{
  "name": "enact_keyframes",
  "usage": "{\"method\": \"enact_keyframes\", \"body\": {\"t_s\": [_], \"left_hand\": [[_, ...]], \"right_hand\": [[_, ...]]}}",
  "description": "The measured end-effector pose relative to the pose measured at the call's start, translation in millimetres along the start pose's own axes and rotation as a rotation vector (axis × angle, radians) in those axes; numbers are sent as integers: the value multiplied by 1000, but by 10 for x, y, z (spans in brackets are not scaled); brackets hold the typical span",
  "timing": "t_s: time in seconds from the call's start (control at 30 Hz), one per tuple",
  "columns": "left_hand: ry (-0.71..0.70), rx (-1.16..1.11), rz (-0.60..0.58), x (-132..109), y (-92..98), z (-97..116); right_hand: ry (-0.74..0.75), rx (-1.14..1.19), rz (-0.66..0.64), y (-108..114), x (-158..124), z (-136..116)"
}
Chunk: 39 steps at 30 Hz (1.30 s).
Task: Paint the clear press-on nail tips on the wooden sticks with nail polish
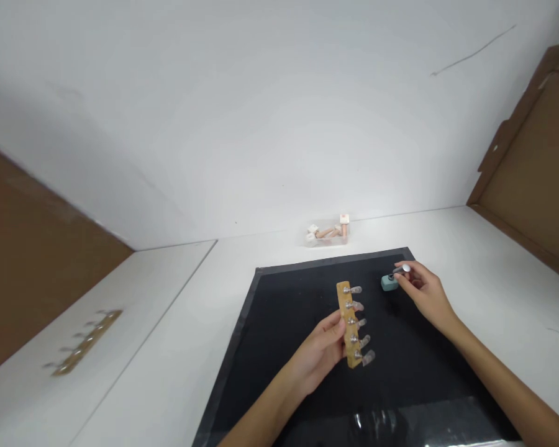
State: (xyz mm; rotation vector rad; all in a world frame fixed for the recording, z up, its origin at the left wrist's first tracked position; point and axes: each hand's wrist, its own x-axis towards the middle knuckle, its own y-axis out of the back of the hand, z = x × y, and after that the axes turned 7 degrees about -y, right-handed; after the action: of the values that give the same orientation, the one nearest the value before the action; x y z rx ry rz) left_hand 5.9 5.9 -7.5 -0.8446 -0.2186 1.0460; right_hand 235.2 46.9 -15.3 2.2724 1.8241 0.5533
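A narrow wooden nail tip holder (349, 326) is gripped in my left hand (323, 351), tilted upright above the black mat. Several clear false nails (364, 341) stick out to its right on small metal posts. To the right, my right hand (422, 288) pinches the silver nail polish cap (403, 269) between thumb and fingers. Just below and left of the cap is a small teal nail polish bottle (389, 283), with its dark neck showing. Whether the brush tip is inside the neck is too small to tell.
A black mat (289, 298) covers part of the white table (177, 372). A clear tray (328, 241) with white-capped, peach-coloured pieces stands at the wall. Another wooden holder with clear false nails (87, 343) lies at the left. Brown cardboard panels (535, 155) flank both sides.
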Motion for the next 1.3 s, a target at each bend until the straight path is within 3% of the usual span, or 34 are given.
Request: {"method": "enact_keyframes", "body": {"t_s": [1.3], "left_hand": [[14,-18,25,-10,-3,11]], "right_hand": [[48,-170,-59,-43,77,151]]}}
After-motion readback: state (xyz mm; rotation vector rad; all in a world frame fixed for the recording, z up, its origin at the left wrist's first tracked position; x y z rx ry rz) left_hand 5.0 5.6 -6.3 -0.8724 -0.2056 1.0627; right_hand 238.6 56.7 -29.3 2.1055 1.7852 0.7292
